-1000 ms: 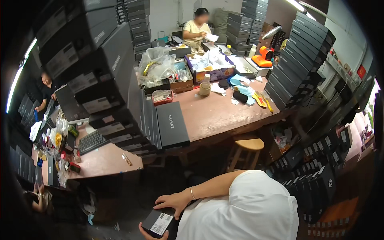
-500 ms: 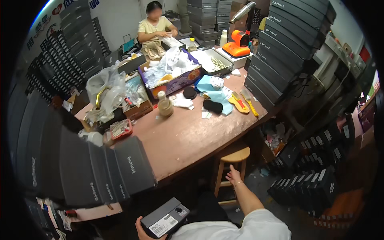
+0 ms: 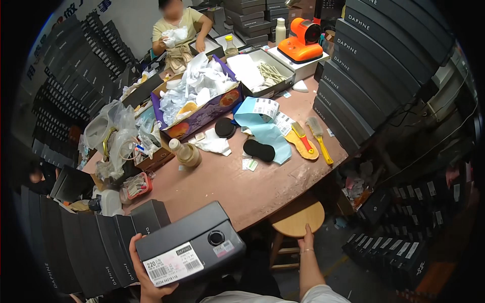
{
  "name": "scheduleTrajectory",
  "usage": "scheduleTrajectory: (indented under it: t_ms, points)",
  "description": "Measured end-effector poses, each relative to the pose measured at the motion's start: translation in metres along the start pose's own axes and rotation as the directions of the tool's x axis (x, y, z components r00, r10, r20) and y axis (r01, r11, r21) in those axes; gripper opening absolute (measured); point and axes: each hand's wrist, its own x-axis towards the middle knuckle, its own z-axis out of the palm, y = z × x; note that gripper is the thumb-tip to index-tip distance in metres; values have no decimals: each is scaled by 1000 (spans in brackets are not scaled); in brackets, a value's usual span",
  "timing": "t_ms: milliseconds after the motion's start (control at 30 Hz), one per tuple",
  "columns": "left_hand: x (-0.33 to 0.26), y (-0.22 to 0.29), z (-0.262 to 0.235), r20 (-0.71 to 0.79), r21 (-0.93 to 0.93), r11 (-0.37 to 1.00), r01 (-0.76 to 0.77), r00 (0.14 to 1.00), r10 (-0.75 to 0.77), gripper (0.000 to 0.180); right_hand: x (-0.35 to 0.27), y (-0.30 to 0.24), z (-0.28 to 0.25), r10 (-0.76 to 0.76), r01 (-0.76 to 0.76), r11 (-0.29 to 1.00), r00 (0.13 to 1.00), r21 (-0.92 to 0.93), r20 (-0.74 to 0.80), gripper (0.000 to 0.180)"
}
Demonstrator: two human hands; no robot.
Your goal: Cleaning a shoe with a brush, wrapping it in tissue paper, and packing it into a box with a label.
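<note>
My left hand (image 3: 148,275) grips a dark grey shoebox (image 3: 194,230) by its left end and underside. The box is tilted, its lid on, with a white label, a round black emblem and a small sticker facing me. It overlaps the table's near edge in view. My right hand (image 3: 306,239) reaches to the front rim of a round wooden stool (image 3: 298,218), fingers extended and seen nearly edge-on. Whether they touch the seat is unclear. Beyond the shoebox lies the reddish table (image 3: 222,184).
On the table are a bottle (image 3: 186,153), black round pads (image 3: 258,150), brushes (image 3: 319,141), an insole (image 3: 303,146) and a purple carton (image 3: 202,112) of crumpled paper. Shoebox stacks (image 3: 364,81) rise right and left (image 3: 86,247). Another person (image 3: 177,30) handles white paper across the table.
The shoebox in my left hand has come up and looks larger. My right hand is now at the stool's rim. The view has shifted, and the other person has lifted white paper.
</note>
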Motion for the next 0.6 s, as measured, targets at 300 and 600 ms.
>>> scheduleTrajectory:
  t_ms: [300,600]
  points:
    - [50,-49,27,-77,423,801,-424,864,498,89,-101,5,-102,-42,56,903,998,425,-42,48]
    - [5,-132,-8,28,722,570,-391,841,541,113,-89,9,-94,76,-62,995,974,72,-212,61]
